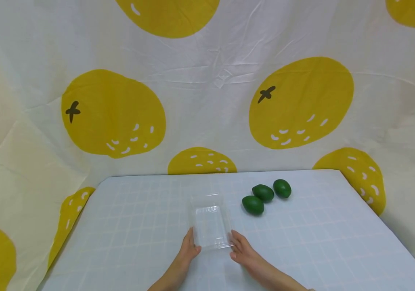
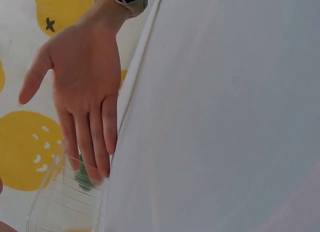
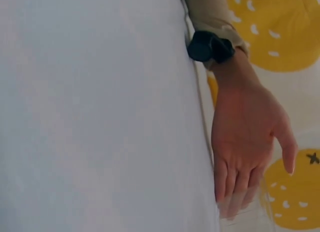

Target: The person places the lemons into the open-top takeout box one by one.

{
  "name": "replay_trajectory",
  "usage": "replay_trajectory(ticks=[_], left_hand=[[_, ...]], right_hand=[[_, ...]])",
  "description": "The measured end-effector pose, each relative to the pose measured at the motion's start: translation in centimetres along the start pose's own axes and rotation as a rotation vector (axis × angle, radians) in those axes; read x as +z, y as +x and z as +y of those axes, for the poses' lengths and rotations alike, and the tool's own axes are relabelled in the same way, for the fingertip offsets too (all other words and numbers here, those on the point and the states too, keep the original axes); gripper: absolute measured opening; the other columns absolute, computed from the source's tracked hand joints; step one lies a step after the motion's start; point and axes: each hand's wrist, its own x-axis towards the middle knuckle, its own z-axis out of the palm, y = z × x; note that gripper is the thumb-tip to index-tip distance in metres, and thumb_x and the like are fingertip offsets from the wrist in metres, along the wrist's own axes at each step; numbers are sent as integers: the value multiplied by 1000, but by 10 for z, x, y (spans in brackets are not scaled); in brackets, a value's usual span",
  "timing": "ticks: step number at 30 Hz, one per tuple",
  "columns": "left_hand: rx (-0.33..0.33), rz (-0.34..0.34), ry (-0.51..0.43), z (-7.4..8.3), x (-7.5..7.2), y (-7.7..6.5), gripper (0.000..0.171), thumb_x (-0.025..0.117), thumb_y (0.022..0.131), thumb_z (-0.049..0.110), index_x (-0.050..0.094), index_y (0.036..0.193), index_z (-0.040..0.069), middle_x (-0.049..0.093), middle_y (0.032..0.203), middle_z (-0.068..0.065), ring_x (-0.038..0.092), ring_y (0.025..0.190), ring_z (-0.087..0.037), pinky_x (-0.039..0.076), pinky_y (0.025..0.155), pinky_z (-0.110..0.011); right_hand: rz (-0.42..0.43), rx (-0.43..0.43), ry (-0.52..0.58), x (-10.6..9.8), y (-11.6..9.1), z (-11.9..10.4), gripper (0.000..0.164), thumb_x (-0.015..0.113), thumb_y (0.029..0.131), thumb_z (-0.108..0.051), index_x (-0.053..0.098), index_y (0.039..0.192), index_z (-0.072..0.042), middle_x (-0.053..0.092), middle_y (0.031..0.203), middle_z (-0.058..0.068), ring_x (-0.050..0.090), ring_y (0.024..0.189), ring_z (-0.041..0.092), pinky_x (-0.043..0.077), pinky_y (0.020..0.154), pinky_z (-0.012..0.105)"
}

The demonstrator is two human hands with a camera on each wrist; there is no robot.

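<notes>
A clear plastic tray [image 1: 210,228] sits on the cloth-covered table in the head view. My left hand [image 1: 189,248] touches its left side near the front corner. At the tray's right side is my right hand [image 1: 242,249], fingers pointing forward. The left wrist view looks across at the right hand [image 2: 87,87], palm facing the tray [image 2: 55,204], fingers straight and thumb apart. Likewise, the right wrist view shows the left hand [image 3: 245,127] with extended fingers at the faint tray edge. Three dark green lime-like fruits [image 1: 253,205] lie beyond the right hand.
A pale checked cloth covers the table [image 1: 131,226]. Behind it hangs a white curtain [image 1: 207,101] printed with large yellow fruits. The table's far edge meets this curtain. A dark device [image 3: 210,46] is strapped on the left wrist.
</notes>
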Motion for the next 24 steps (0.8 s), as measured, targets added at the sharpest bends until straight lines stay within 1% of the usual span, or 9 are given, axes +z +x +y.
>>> replay_trajectory(ticks=[1,2,3,5,7,12,16,20,24], left_hand=[[-50,-15,-10,35,8,-11,89,50,101,39,-10,157,5,-15,162,-21,-10,147,-41,1,117,-58],[-79,-20,12,64,15,-18,86,47,102,38,-10,157,3,-15,161,-24,-9,146,-43,2,117,-59],[-169,-16,26,96,22,-26,87,44,103,39,-13,155,-2,-17,158,-30,-11,143,-52,0,112,-67],[-201,4,34,127,30,-31,82,42,105,30,-12,152,-10,-15,156,-34,-10,142,-53,-1,112,-66],[-227,28,40,146,35,-33,78,42,105,23,-11,150,-13,-12,157,-35,-8,143,-52,0,114,-64],[-247,67,71,157,35,-36,82,47,104,24,-9,151,-12,1,158,-35,3,144,-53,8,114,-65],[-188,71,127,163,30,-37,83,51,103,24,-6,152,-11,6,157,-38,10,143,-54,17,112,-66],[-109,101,254,165,23,-34,82,56,101,23,1,155,-6,8,160,-30,12,146,-48,20,113,-61],[-8,152,519,166,19,-28,88,63,98,32,6,158,2,6,164,-17,9,150,-37,17,116,-58]], right_hand=[[-3,-1,-2,0,-2,0,80,45,105,-30,-10,155,-1,-10,160,30,-9,146,48,0,115,66],[-5,-2,-2,0,-3,0,80,44,105,-30,-10,155,-1,-9,160,31,-9,146,48,0,114,66],[-5,-4,-3,0,-4,0,79,44,105,-30,-10,155,-1,-8,160,31,-9,146,48,0,114,67],[8,-5,-5,0,-6,0,78,43,105,-30,-9,155,-1,-5,160,32,-6,146,48,1,114,67],[37,-3,-20,0,-8,-2,78,43,105,-31,-6,155,1,0,160,32,-2,147,48,2,114,67],[208,-16,-89,-3,-6,-8,73,47,104,-34,12,154,6,24,157,29,22,145,44,17,115,63],[385,-92,-156,-9,-3,-12,60,55,101,-29,34,148,2,45,147,23,46,132,38,38,109,46],[523,-279,-289,-21,4,-15,40,61,98,-14,51,135,-2,56,134,17,55,122,34,50,96,31],[626,-495,-486,-38,13,-22,33,64,94,-3,58,127,-2,62,125,11,57,116,31,52,94,36]])
